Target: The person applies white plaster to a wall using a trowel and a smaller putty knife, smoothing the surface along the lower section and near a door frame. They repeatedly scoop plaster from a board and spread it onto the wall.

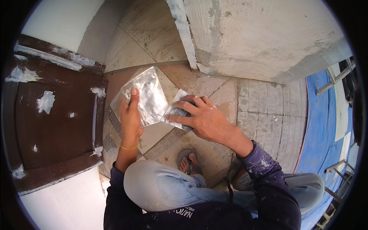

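My left hand (131, 115) is closed on a shiny, silvery square sheet or flat pouch (150, 96), its thumb lying on top and its other fingers mostly underneath. Light glares off the sheet's wrinkled face. Close to its right edge, my right hand (205, 118) curls over a smaller grey and whitish flat piece (173, 119). What that piece is made of I cannot tell, nor whether it is joined to the sheet. Both hands are held above the tiled floor, in front of my knees.
A dark brown wooden panel (57, 119) with white filler patches stands on the left. Ahead, a rough plastered wall (249, 38) ends in a pale vertical edge. Patterned tiles (264, 111) cover the floor, with a blue sheet (318, 119) and metal frames (337, 76) at the right.
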A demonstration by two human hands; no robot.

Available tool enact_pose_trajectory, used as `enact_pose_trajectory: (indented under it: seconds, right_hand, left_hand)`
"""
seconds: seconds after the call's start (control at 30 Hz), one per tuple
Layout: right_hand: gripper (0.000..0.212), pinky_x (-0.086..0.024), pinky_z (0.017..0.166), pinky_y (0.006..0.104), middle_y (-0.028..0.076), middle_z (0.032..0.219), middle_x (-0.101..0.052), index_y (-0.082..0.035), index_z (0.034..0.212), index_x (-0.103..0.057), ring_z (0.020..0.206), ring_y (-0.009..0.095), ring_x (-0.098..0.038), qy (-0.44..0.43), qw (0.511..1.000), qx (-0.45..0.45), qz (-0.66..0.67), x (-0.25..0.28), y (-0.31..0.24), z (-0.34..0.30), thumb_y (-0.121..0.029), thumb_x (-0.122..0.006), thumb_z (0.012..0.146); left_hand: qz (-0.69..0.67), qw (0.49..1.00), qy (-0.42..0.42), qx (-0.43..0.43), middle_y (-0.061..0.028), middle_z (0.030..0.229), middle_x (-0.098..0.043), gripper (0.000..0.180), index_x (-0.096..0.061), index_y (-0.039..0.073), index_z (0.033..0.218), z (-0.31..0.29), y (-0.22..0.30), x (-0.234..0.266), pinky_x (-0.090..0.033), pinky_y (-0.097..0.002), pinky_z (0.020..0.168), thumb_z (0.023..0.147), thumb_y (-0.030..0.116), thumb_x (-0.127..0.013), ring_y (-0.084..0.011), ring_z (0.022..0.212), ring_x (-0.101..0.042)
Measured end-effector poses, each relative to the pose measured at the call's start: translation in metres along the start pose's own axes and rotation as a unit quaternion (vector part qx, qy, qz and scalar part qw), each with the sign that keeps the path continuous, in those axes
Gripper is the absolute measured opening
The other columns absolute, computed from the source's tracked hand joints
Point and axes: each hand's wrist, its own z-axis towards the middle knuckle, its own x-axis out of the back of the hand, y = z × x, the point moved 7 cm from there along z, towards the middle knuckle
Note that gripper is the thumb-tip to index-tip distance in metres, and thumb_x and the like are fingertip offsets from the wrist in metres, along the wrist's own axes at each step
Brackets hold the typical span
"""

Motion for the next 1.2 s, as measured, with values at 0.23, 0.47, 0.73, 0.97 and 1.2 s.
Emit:
enact_pose_trajectory:
  seconds: [0.23, 0.47, 0.73, 0.97, 1.2]
  right_hand:
    - [0.029, -0.052, 0.091, 0.046, 0.014, 0.122, -0.06, -0.002, 0.126, -0.054, 0.106, 0.029, -0.062, 0.167, 0.505, -0.412, 0.74, -0.092, 0.109, -0.029, -0.011, -0.049, 0.099]
    - [0.028, -0.055, 0.091, 0.0449, 0.019, 0.118, -0.062, 0.003, 0.12, -0.05, 0.105, 0.032, -0.063, 0.414, 0.043, -0.243, 0.876, -0.139, 0.168, 0.002, -0.015, -0.037, 0.102]
    - [0.029, -0.056, 0.091, 0.0429, 0.02, 0.116, -0.064, 0.004, 0.116, -0.053, 0.105, 0.032, -0.064, 0.444, -0.06, -0.185, 0.875, -0.155, 0.191, 0.022, -0.014, -0.037, 0.101]
    - [0.031, -0.055, 0.093, 0.0447, 0.024, 0.115, -0.062, 0.01, 0.116, -0.051, 0.104, 0.036, -0.063, 0.452, -0.076, -0.176, 0.871, -0.151, 0.193, 0.028, -0.012, -0.036, 0.101]
    - [0.032, -0.055, 0.091, 0.0448, 0.023, 0.116, -0.062, 0.009, 0.116, -0.052, 0.105, 0.035, -0.063, 0.44, -0.083, -0.162, 0.879, -0.149, 0.195, 0.027, -0.014, -0.036, 0.101]
  left_hand:
    - [-0.179, 0.98, 0.085, 0.001, -0.0101, 0.125, -0.059, 0.043, -0.052, 0.0, 0.13, -0.002, 0.034, 0.055, -0.048, -0.0341, 0.095, 0.101, 0.031, -0.054, -0.0203, 0.109, -0.06]
    - [-0.264, 0.96, 0.055, 0.072, -0.0097, 0.12, -0.063, 0.041, -0.051, 0.003, 0.133, -0.083, 0.092, 0.061, -0.052, -0.0323, 0.09, 0.101, 0.028, -0.051, -0.0197, 0.102, -0.064]
    - [-0.238, 0.954, 0.162, 0.08, -0.0132, 0.139, -0.049, 0.052, -0.039, 0.001, 0.142, -0.117, 0.07, 0.039, -0.039, -0.0417, 0.106, 0.102, 0.034, -0.043, -0.0273, 0.124, -0.049]
    - [-0.205, 0.967, 0.143, 0.053, -0.0122, 0.134, -0.052, 0.05, -0.042, 0.002, 0.139, -0.11, 0.071, 0.04, -0.043, -0.0418, 0.102, 0.101, 0.035, -0.044, -0.0269, 0.119, -0.052]
    - [-0.214, 0.965, 0.137, 0.061, -0.0085, 0.125, -0.06, 0.045, -0.05, 0.005, 0.134, -0.109, 0.072, 0.034, -0.049, -0.0366, 0.092, 0.101, 0.036, -0.051, -0.0226, 0.107, -0.06]
